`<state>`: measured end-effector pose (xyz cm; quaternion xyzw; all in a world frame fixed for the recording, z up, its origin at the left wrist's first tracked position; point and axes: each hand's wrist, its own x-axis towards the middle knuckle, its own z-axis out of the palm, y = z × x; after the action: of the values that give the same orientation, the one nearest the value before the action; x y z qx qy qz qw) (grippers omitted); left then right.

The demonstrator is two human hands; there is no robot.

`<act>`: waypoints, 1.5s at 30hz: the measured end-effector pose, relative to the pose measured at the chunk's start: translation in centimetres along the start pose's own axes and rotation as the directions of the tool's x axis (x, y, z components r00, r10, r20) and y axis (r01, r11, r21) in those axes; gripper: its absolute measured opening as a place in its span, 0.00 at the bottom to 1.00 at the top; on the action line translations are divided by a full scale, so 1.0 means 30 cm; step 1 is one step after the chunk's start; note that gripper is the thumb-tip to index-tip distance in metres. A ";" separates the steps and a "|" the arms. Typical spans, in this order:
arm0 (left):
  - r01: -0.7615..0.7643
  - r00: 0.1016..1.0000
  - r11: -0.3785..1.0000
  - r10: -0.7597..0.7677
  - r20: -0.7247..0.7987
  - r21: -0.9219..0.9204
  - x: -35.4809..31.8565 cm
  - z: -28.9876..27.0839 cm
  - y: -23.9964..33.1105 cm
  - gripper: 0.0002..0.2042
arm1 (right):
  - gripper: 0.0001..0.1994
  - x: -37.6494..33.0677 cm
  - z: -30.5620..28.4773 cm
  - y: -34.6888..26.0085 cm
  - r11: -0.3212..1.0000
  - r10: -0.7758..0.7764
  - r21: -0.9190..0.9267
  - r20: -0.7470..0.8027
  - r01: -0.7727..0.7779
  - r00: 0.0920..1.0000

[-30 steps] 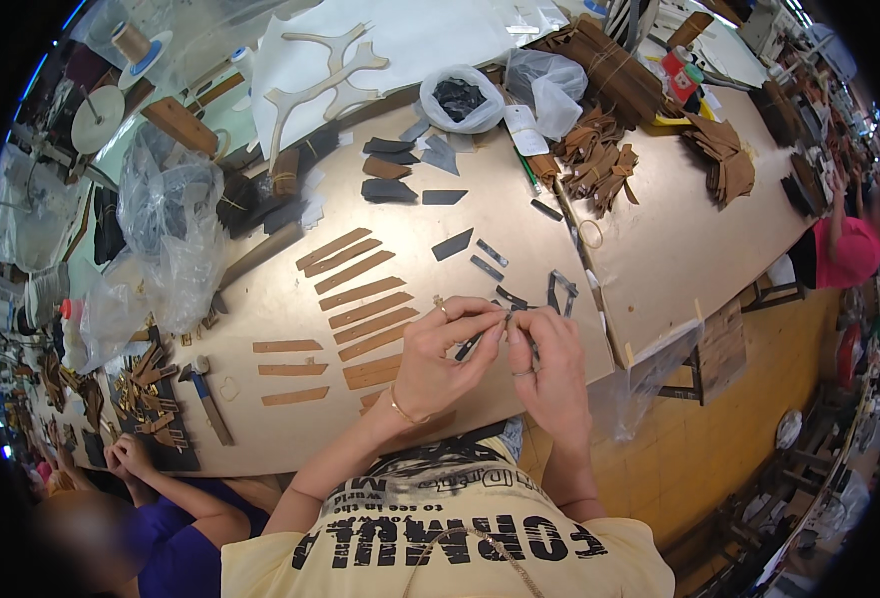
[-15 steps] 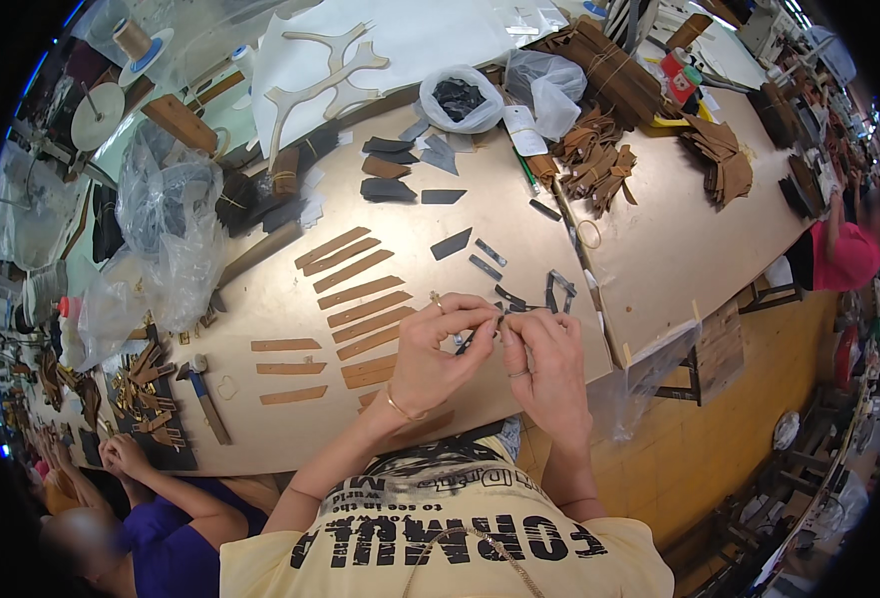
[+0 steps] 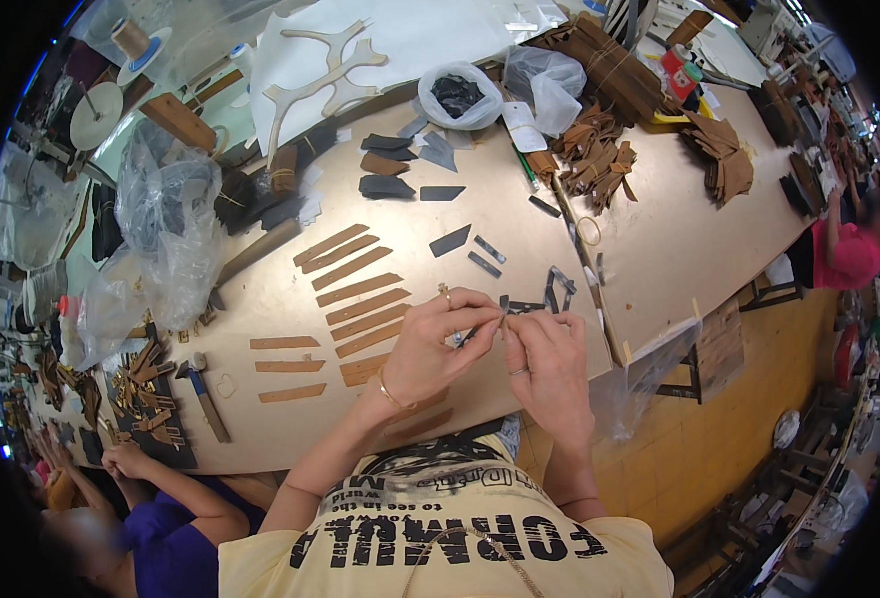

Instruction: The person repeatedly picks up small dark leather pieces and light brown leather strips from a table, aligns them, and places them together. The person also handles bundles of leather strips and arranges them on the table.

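strip point(image 3: 503, 311), small and dark, sits pinched between your two hands just above the table's point(image 3: 659, 249) near edge. your left hand point(image 3: 430, 344) has fingers curled shut on it, your right hand point(image 3: 544, 359) nips its other side. brown strips point(image 3: 355, 294) lie in a row just left, grey pieces point(image 3: 554, 294) just beyond.

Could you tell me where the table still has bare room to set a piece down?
Bare table lies right of the long rod, below the brown stacks. Another patch is left of the tan strips. Around both hands it is crowded.
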<state>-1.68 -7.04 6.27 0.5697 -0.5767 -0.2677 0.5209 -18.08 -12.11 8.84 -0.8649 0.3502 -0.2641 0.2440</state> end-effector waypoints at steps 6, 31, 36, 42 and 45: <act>0.059 0.998 0.996 -0.056 0.041 -0.073 0.001 -0.002 -0.011 0.08 | 0.05 0.000 0.006 0.015 0.998 0.026 0.055 0.003 -0.026 1.000; 0.154 0.988 0.980 -0.156 -0.001 -0.127 -0.004 0.021 -0.021 0.07 | 0.03 -0.005 0.011 0.039 0.974 0.093 0.211 -0.023 -0.086 0.995; 0.149 0.971 0.981 -0.168 -0.168 -0.120 -0.013 0.013 -0.036 0.07 | 0.03 -0.025 -0.021 0.048 0.972 0.158 0.185 -0.048 -0.146 0.986; 0.184 0.862 0.911 -0.330 -0.385 -0.369 -0.037 -0.054 -0.097 0.06 | 0.04 -0.088 -0.061 0.104 0.943 0.298 0.170 -0.052 -0.286 0.953; 0.170 0.844 0.934 -0.303 -0.442 -0.314 -0.056 -0.033 -0.122 0.05 | 0.05 -0.121 -0.052 0.157 0.958 0.286 0.051 -0.038 -0.284 0.958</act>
<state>0.28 -5.95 2.78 0.6112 -0.3121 -0.2536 0.6817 -23.53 -12.81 6.10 -0.7937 0.4703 -0.2533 0.2910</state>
